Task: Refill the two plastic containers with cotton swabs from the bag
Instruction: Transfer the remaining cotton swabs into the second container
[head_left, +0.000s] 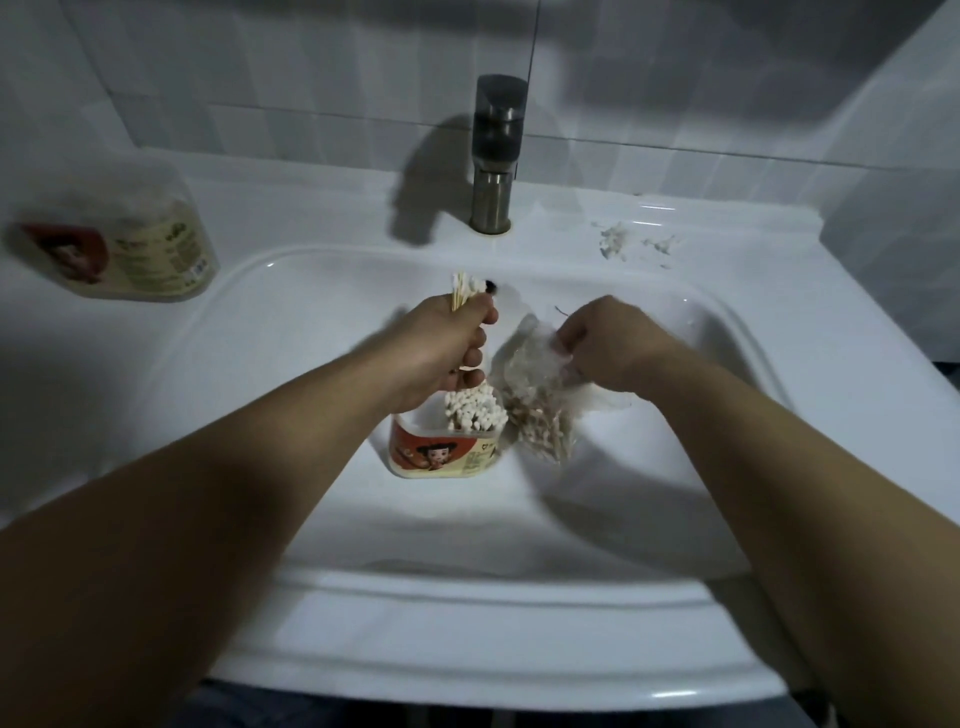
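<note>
Over the sink (311, 322), we are gripping swabs (465, 291) in the left hand (457, 338) and pinching the bag (535, 384) with the right hand (608, 348), probably risking spills beside the crowded container (447, 447).

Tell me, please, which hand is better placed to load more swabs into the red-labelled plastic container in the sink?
The left hand: it grips a bundle of wooden-stemmed cotton swabs just above the open red-labelled plastic container, while the right hand holds the clear plastic bag beside it.

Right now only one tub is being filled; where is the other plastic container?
Head view: the cream, red-labelled plastic container sits on the white sink ledge, far left of the grey metal tap.
</note>
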